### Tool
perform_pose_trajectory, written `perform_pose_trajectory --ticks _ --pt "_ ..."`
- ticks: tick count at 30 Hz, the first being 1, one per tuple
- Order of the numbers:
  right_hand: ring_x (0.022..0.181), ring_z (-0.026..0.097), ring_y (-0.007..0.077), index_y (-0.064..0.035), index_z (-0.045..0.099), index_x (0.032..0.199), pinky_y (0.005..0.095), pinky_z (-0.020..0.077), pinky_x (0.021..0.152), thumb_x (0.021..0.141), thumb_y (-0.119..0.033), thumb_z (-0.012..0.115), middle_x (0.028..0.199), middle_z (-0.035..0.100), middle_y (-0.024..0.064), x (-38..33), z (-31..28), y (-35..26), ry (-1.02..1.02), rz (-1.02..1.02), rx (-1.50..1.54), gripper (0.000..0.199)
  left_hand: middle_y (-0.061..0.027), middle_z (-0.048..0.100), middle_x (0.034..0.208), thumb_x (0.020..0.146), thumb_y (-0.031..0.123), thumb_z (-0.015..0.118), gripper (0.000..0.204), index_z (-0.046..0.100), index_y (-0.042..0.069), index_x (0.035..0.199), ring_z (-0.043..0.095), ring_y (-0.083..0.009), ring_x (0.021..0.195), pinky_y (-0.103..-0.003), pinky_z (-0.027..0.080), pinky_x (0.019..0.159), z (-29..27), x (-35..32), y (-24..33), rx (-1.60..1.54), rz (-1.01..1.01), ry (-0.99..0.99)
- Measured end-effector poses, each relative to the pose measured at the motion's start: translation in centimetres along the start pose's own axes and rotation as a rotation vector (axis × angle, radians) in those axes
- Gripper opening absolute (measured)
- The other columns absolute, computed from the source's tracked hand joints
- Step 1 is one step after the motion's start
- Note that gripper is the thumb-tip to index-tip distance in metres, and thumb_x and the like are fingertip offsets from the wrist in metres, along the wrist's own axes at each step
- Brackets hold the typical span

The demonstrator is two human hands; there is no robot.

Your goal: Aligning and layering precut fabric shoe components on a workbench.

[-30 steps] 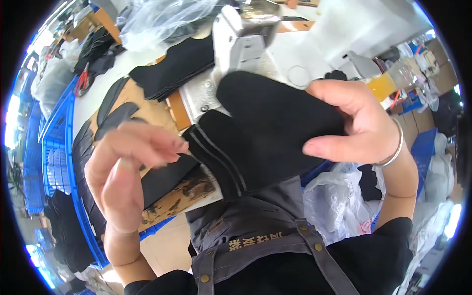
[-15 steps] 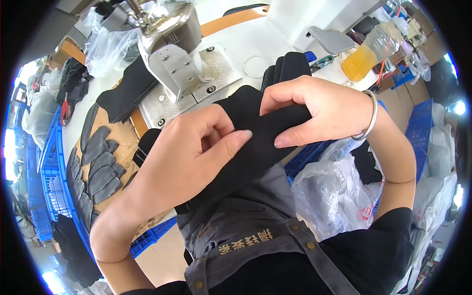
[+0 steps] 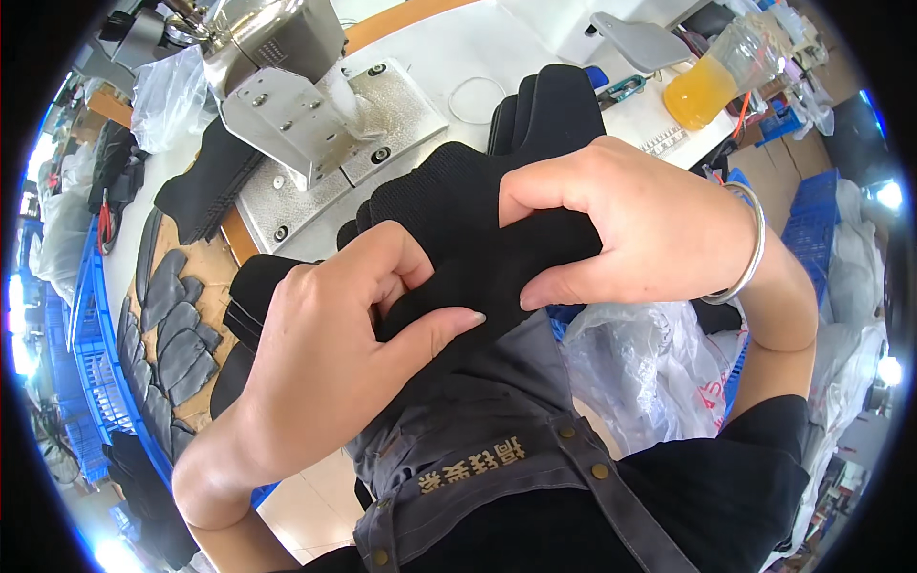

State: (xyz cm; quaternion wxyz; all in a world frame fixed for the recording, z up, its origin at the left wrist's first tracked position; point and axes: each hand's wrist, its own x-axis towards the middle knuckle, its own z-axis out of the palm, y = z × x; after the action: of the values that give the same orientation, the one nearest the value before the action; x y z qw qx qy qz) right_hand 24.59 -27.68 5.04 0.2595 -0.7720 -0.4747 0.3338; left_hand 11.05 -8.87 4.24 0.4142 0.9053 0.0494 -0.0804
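Observation:
A black knitted glove [image 3: 458, 205] is held in front of my chest, over the edge of a white worktable [image 3: 535, 48]. My left hand [image 3: 334, 353] grips its lower part, fingers curled into the fabric and thumb pressed across it. My right hand [image 3: 630, 224], with a silver bangle on the wrist, pinches the same glove from the right side. More black gloves [image 3: 554, 100] are stacked just behind it on the table.
A metal press machine [image 3: 287, 86] stands on the table at upper left, on a textured plate. Grey glove-shaped pieces [image 3: 177, 325] lie on a board at left, beside a blue crate [image 3: 91, 363]. A bottle of orange drink [image 3: 721, 72], scissors [image 3: 626, 89] and plastic bags [image 3: 640, 363] sit to the right.
My left hand came in from the left, where it was open and apart, and closed on the black glove. Both hands drew the glove closer and the view tilted toward the table.

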Motion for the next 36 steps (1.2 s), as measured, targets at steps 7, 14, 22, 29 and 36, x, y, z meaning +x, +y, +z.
perform_pose_trajectory --ticks 7,14,22,29,36 --pt "0.084 0.063 0.0334 0.0006 0.061 0.099 0.0353 0.0488 0.072 0.072 -0.015 0.077 0.09 0.066 0.0158 0.1 0.4 1.2 0.089 -0.225 -0.097 0.035 0.0069 0.035 0.056 0.073 0.014 0.082 0.033 0.05 0.005 0.079 0.026 -0.0001 0.052 -0.021 0.019 0.047 0.4 0.0 -0.1 0.039 0.028 0.03" --pt "0.082 0.063 0.0339 0.0007 0.06 0.098 0.0354 0.0486 0.072 0.072 -0.014 0.076 0.089 0.065 0.0158 0.0 0.7 1.5 0.121 -0.247 -0.124 0.034 0.0063 0.034 0.056 0.073 0.014 0.082 0.034 0.051 0.004 0.08 0.025 -0.0005 0.052 -0.021 0.019 0.047 0.5 -0.1 -0.2 0.06 0.05 0.032" --pt "0.077 0.062 0.0345 0.0004 0.06 0.096 0.0361 0.0476 0.067 0.071 -0.014 0.077 0.084 0.064 0.0163 -0.1 0.8 1.2 0.149 -0.267 -0.158 0.034 0.0061 0.034 0.056 0.073 0.014 0.082 0.034 0.051 0.004 0.081 0.026 -0.0002 0.052 -0.021 0.019 0.047 0.5 0.1 -0.3 0.083 0.058 0.034" --pt "0.071 0.058 0.0367 -0.0018 0.057 0.087 0.0387 0.0434 0.06 0.064 -0.023 0.081 0.075 0.059 0.0158 0.7 1.2 0.2 0.164 -0.196 -0.336 0.04 -0.0019 0.036 0.051 0.072 0.016 0.081 0.034 0.05 0.003 0.079 0.03 -0.0084 0.045 -0.026 0.024 0.045 0.3 0.0 -0.3 0.175 0.124 0.063" --pt "0.068 0.054 0.037 -0.0028 0.053 0.083 0.0377 0.041 0.06 0.062 -0.026 0.082 0.071 0.055 0.0146 0.8 0.8 0.0 0.127 -0.162 -0.325 0.043 -0.0053 0.043 0.047 0.077 0.021 0.077 0.036 0.048 0.003 0.064 0.039 -0.0163 0.041 -0.028 0.03 0.044 -2.1 -0.6 -1.2 0.208 0.158 -0.121"
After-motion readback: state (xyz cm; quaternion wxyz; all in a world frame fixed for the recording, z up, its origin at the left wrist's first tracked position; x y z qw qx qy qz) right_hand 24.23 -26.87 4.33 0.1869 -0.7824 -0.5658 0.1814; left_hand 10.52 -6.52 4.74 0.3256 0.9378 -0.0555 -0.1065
